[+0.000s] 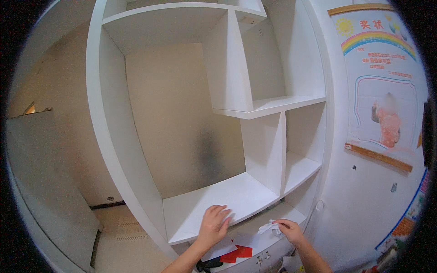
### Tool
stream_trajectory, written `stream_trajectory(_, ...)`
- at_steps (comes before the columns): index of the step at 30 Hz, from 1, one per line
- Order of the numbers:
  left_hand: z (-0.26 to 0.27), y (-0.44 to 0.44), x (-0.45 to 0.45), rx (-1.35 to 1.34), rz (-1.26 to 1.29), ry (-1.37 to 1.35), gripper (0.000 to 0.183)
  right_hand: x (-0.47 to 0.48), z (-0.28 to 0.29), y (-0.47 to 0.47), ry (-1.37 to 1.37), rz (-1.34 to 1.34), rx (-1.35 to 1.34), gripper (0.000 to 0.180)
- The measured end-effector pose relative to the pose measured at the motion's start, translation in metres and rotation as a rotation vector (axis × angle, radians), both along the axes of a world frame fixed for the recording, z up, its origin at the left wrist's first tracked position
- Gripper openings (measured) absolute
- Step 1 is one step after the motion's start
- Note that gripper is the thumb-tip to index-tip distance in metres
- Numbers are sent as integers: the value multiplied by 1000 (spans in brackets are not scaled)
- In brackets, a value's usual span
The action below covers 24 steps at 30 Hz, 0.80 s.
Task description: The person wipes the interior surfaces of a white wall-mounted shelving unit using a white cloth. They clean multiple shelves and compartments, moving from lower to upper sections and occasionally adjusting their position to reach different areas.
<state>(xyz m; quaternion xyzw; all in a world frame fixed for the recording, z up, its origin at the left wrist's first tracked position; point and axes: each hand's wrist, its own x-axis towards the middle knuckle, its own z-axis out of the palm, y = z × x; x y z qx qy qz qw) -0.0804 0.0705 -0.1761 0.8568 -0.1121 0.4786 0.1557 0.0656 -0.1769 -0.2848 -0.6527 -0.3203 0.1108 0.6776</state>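
Observation:
My left hand point(214, 223) is held with its fingers apart over the front edge of the white shelf board point(218, 201), holding nothing; whether it touches the board I cannot tell. To the right, my right hand point(290, 230) pinches a crumpled white cloth or tissue point(271, 228) between thumb and fingers, above the top of a low white cabinet point(276, 254). Around and above both hands rises a white shelving unit point(239, 68) with compartments of different sizes. The large compartment in front of me shows a beige back panel point(170, 119) with a dark blurred patch.
Red paper pieces point(237, 254), a white sheet point(218, 248) and a black item point(209, 264) lie low near my left forearm. A printed poster point(379, 85) with wooden rods hangs on the right wall. Tiled floor point(129, 239) shows at the left, beside a pale panel point(51, 177).

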Motion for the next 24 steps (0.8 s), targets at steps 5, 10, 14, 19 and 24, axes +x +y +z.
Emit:
stream_trajectory(5, -11, -3, -30, 92, -254, 108, 27, -81, -8, 27, 26, -145, 41, 19)
stream_trajectory(10, -35, -35, -51, 34, -538, 323, 28, -143, -18, 24, 551, -174, 543, 34)
stream_trajectory(14, -72, -41, -49, -347, -563, 473, 23, -161, -37, 4, 793, -167, 689, 47)
stream_trajectory(19, -89, -58, -63, -657, -685, 668, 25, -209, -5, -11, 866, -343, 694, 49)
stream_trajectory(24, -140, -76, -73, -901, -912, 1043, 38, -251, -54, -3, 815, -195, 856, 46)
